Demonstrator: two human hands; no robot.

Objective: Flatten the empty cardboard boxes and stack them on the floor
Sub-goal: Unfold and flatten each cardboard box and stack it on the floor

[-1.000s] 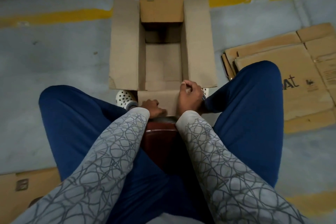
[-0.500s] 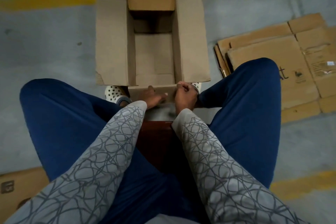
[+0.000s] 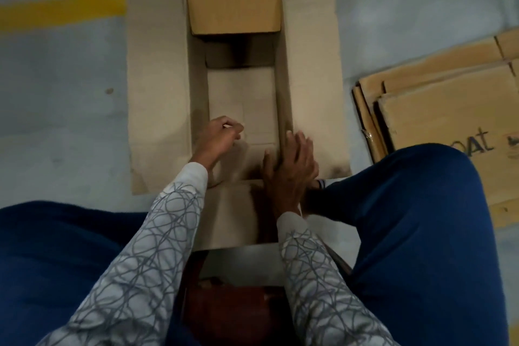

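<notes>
An open cardboard box stands on the grey floor in front of me with its four top flaps spread outward. The near flap lies toward my lap. My left hand reaches down inside the box near its left wall, fingers curled; I cannot see anything in it. My right hand lies with straight fingers along the box's right wall at the near corner, thumb on the inner side. The box is empty inside.
A stack of flattened cardboard boxes lies on the floor to the right, beside my right knee. A yellow painted line crosses the floor behind the box. I sit on a dark red stool, knees spread on both sides.
Both hands left the near flap and moved forward into the box; the left went inside, the right opened onto the right wall. My head leaned closer over the box.
</notes>
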